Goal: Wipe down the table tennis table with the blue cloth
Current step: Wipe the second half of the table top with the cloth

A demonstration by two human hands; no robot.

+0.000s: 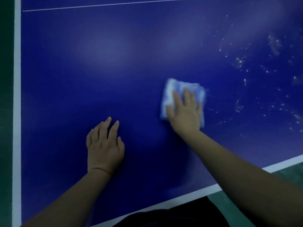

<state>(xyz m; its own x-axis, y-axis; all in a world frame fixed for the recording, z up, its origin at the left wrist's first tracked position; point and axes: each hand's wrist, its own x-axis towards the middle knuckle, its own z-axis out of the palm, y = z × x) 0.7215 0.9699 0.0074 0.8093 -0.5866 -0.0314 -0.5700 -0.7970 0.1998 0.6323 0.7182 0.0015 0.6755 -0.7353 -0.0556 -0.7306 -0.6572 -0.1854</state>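
Bare forearms (246, 169), dark garment (172, 216).

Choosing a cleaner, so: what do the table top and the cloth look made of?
Table top: hard, smooth board with a dark blue semi-matte coating, probably painted wood composite; soft glare patches show it. Cloth: soft, folded textile, pale blue and white; blur hides its weave.

Deep blue matte surface (82, 79), edged in white along the left and near edges, crossed by a thin white line toward the far edge, speckled with white flecks and streaks toward the right edge. Pale blue-and-white cloth (170, 89), bunched into a rough rectangle, blurred, right of centre on the surface, pressed flat under the right hand (185, 112).
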